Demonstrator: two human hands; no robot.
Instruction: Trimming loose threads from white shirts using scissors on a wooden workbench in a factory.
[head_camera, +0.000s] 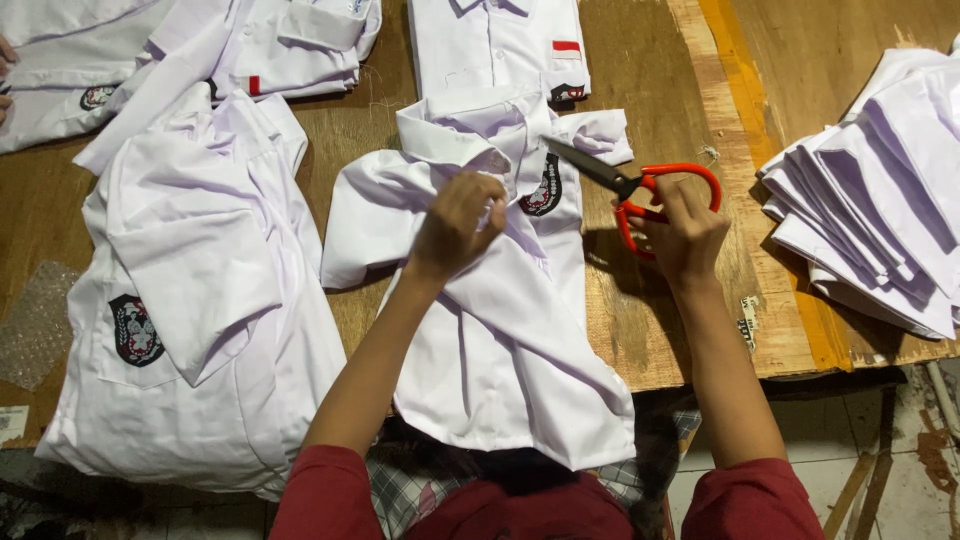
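Surface: wooden table (650, 330), head view.
Shirt (500, 320): white, centre, collar away.
Scissors (630, 185): red-handled, blades up-left, over shirt edge.
Left hand (455, 225): fingers pinching shirt front.
Right hand (685, 235): fingers through scissors' handles, wrist bent inward.

You have one view only, from the camera on your head, looking steeply down and forward over the wooden surface (650, 330) from close above. Your red sleeves enter at 6 o'clock, and your hands sit near the middle of the frame. The surface's near edge runs across the lower part, with the floor (850, 440) showing at 5 o'clock. No second view shares this scene.
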